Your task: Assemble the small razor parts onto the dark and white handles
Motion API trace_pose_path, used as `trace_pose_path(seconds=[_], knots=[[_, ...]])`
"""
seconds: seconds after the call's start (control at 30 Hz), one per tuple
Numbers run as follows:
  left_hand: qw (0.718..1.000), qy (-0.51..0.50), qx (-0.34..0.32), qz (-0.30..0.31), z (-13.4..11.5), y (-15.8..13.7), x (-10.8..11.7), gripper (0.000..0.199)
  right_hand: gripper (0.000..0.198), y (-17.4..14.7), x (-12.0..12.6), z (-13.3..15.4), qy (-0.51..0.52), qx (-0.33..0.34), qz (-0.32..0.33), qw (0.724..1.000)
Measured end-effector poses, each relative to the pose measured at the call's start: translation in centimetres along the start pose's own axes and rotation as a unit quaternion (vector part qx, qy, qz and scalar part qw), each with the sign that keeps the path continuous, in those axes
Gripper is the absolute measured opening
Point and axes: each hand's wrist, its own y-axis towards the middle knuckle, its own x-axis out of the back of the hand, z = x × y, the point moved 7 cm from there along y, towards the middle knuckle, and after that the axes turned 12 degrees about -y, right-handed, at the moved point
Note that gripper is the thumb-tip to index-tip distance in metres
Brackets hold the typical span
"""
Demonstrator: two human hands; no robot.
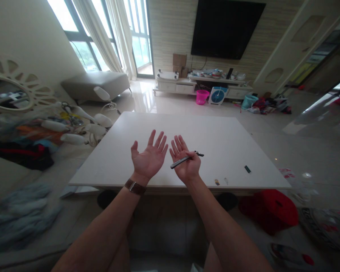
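Note:
My left hand (149, 158) is palm up over the white table (164, 126), its fingers spread and nothing in it. A brown-strapped watch (135, 186) is on that wrist. Beside it, my right hand (188, 164) also faces palm up. Its thumb presses a slim, grey, pen-like tool (180, 162) across the palm, while the other fingers stretch out. The tool has a black end pointing right; its exact kind cannot be made out. On the table to the right lie a small dark green block (247, 169), a little gold-and-dark piece (217, 182) and a small clear piece (226, 181).
A white multi-armed lamp (95, 129) stands against the table's left side. Red fabric (276, 209) is at the near right. Beyond the table are a pink basket (202, 97), a blue-and-white fan (218, 95) and a low white cabinet (175, 86).

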Motion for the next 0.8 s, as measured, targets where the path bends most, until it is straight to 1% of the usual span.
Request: trace_pose_path(seconds=[0.03, 0.1, 0.27, 0.33, 0.47, 0.57, 0.8], knots=[[1.000, -0.001, -0.004, 0.000, -0.1, 0.0, -0.1, 0.059, 0.058, 0.0, 0.4, 0.2, -0.001, 0.004, -0.015, 1.000], [1.000, 0.001, 0.002, 0.000, 0.0, -0.1, -0.4, 0.060, 0.056, -0.1, 0.4, 0.2, 0.006, 0.001, -0.017, 1.000], [0.998, 0.011, 0.055, 0.011, 1.3, -0.9, -1.4, 0.064, 0.058, -1.6, -2.3, -0.9, 0.012, -0.041, 0.042, 0.998], [0.997, 0.014, 0.069, 0.014, 1.6, -1.3, -1.7, 0.065, 0.060, -2.3, -2.9, -1.1, 0.009, -0.056, 0.048, 0.997], [0.996, 0.013, 0.085, 0.020, 1.9, -1.6, -2.1, 0.067, 0.065, -2.9, -2.6, -1.1, -0.001, -0.079, 0.035, 0.996], [0.996, 0.019, 0.086, 0.021, 2.0, -1.6, -2.2, 0.066, 0.067, -2.8, -2.1, -1.1, -0.010, -0.090, 0.027, 0.996], [0.995, 0.014, 0.094, 0.026, 2.2, -1.7, -2.3, 0.067, 0.068, -2.7, -2.0, -1.4, -0.018, -0.093, 0.037, 0.995]])
